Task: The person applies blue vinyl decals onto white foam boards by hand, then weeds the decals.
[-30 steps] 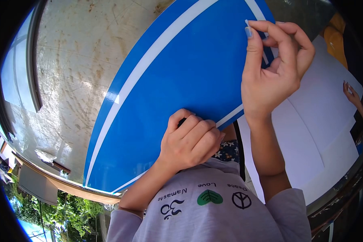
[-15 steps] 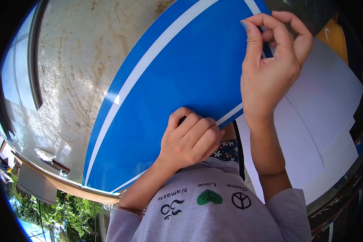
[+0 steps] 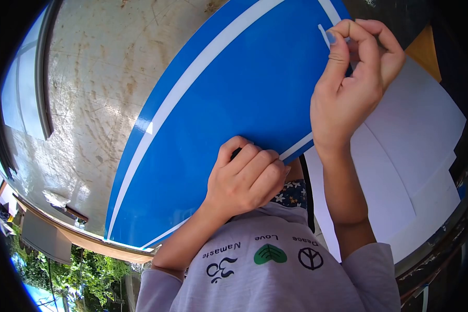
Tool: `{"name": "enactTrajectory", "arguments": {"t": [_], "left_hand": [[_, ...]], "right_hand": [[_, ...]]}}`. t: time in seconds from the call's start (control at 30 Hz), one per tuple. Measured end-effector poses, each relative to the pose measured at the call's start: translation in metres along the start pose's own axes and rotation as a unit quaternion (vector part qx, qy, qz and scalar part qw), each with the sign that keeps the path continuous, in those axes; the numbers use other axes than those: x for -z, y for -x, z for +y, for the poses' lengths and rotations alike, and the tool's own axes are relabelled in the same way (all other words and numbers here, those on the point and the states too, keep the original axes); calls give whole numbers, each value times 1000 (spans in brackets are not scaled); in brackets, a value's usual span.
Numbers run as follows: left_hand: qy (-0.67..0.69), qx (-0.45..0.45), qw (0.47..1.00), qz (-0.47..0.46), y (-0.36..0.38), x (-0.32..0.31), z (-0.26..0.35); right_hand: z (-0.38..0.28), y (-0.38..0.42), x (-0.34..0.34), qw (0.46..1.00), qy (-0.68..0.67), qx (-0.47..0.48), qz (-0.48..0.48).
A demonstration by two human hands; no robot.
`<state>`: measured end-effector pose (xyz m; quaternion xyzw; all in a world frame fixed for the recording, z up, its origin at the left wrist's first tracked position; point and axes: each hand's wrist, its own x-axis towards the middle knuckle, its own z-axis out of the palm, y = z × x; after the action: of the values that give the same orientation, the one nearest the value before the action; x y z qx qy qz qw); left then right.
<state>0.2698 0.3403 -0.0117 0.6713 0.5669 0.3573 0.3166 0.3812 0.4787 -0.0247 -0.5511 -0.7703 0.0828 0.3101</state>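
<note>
A large blue sheet with a white border stripe lies on a worn, stained metal surface. My right hand is at the sheet's far right edge. Its thumb and fingers pinch a thin white strip that lifts off the blue. My left hand is a closed fist resting on the sheet's near edge, gripping a small dark tool that is mostly hidden by the fingers. My grey printed shirt fills the bottom of the view.
Large white sheets lie overlapped to the right of the blue sheet. An orange object shows at the far right. Trees and a building edge lie beyond the surface's rim at lower left.
My right hand has shifted slightly along the far edge and the strip's free end shows above my thumb again. Another person's hand at the right edge a second ago is gone. The left fist stayed put.
</note>
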Motion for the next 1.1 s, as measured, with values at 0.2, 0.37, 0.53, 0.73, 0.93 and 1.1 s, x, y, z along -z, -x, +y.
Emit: {"name": "enactTrajectory", "arguments": {"t": [0.2, 0.37, 0.53, 0.73, 0.93, 1.1], "left_hand": [[-5, 1, 1000, -1, -1, 0, 1], [-6, 4, 1000, -7, -1, 1, 1], [-7, 8, 1000, -11, -1, 1, 1], [-6, 8, 1000, -6, -2, 0, 2], [-3, 9, 1000, -7, -3, 0, 3], [-4, 10, 1000, -6, -3, 0, 2]], "right_hand": [[2, 0, 3, 1000, 4, -5, 2], [2, 2, -2, 998, 12, 33, 43], [-4, 2, 1, 998, 29, 22, 50], [-4, 2, 1, 999, -7, 4, 50], [-2, 0, -2, 998, -20, 0, 55], [1, -1, -2, 999, -5, 18, 40]]}}
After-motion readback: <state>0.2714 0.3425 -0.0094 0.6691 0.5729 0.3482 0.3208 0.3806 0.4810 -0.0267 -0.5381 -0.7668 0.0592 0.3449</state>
